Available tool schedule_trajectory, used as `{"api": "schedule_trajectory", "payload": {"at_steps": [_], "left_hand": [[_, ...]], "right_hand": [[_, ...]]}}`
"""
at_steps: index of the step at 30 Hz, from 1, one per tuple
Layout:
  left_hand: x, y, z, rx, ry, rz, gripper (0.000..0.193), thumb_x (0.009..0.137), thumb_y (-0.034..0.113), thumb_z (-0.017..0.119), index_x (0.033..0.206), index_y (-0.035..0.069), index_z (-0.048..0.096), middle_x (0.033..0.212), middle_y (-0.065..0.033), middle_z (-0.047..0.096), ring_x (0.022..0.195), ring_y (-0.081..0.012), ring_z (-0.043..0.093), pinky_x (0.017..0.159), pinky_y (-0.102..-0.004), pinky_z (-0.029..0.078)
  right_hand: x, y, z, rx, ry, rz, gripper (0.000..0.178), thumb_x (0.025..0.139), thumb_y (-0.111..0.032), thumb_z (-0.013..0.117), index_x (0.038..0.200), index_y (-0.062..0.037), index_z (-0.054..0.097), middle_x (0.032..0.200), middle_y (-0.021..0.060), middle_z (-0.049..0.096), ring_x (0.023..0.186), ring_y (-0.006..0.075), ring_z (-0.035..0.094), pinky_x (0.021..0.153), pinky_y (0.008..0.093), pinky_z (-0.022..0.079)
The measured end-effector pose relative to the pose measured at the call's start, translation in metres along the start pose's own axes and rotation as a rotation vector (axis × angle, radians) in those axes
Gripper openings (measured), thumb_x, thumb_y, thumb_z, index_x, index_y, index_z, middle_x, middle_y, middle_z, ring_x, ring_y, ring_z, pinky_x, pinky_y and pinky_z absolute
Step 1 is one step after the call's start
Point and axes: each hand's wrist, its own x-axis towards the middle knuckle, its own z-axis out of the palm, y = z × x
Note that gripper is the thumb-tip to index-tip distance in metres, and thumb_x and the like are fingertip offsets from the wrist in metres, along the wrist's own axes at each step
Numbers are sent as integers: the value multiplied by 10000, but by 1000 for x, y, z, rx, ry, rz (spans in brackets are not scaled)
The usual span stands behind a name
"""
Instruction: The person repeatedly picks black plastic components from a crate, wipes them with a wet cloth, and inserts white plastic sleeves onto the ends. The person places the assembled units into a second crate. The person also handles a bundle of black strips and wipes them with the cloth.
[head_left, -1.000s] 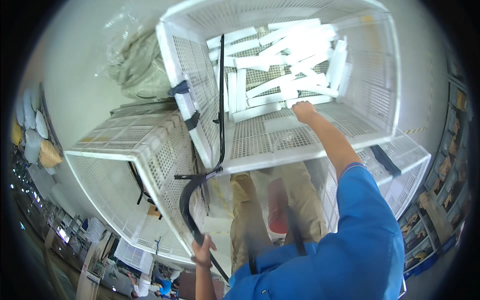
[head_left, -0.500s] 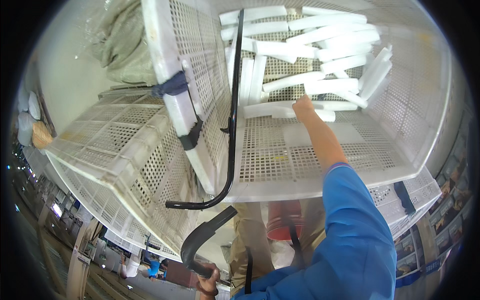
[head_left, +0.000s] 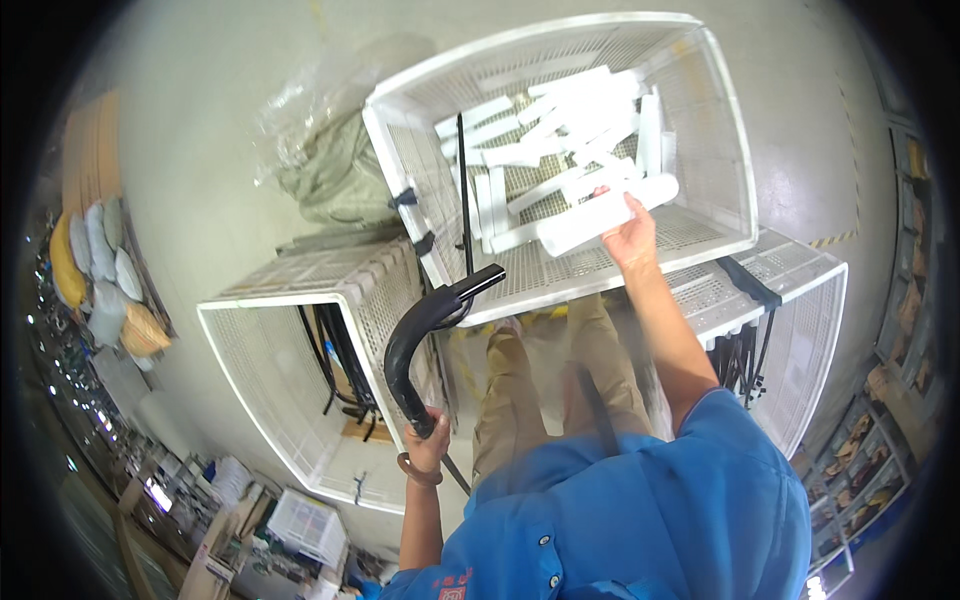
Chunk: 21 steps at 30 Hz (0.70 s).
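Note:
My left hand (head_left: 428, 438) is closed around the lower end of a curved black handlebar (head_left: 402, 355), which has a thick dark grip sleeve and a bare tube end pointing up to the right. My right hand (head_left: 632, 240) grips a white foam-like tube (head_left: 572, 226), held tilted above the near side of a large white perforated crate (head_left: 742, 165). Inside that crate lie several more white tubes (head_left: 490, 131) in a loose pile. A thin bent black rod (head_left: 461, 165) stands against the crate's left inner side.
A second white crate (head_left: 205, 330) lies on its side at the left, with black rods inside. Another crate (head_left: 835, 300) at the right also holds black rods. Plastic-wrapped grey-green cloth (head_left: 345, 175) sits behind. Shelving (head_left: 840, 490) stands at the far right.
My right hand has taken a white tube from the pile and lifted it toward me. My left hand has raised the handlebar higher. The view has pulled back from the crate.

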Motion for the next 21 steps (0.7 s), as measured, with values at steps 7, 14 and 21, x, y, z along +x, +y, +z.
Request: {"api": "schedule_trajectory", "payload": {"at_steps": [7,14,21], "left_hand": [[-39,29,6,88,-121,136,85,903,115,700,909,82,623,624,59,530,489,-36,458,440,-195,329],[-19,-6,27,556,-15,597,214,854,221,776,829,43,659,681,32,589,603,-43,512,552,-248,433],[-37,64,-10,431,-288,433,242,883,246,750,801,61,617,637,21,571,530,-32,473,479,-228,384]], "right_hand": [[-68,19,26,160,-116,61,433,893,-125,585,1239,118,488,1144,226,627,1114,352,602,1036,470,465],[-186,138,110,40,-92,64,337,930,-213,594,1132,40,500,1013,197,631,977,347,626,943,520,505],[-333,90,112,-1274,-355,-249,572,889,-369,704,1286,-3,516,1098,110,657,1036,238,642,940,397,504]]}}
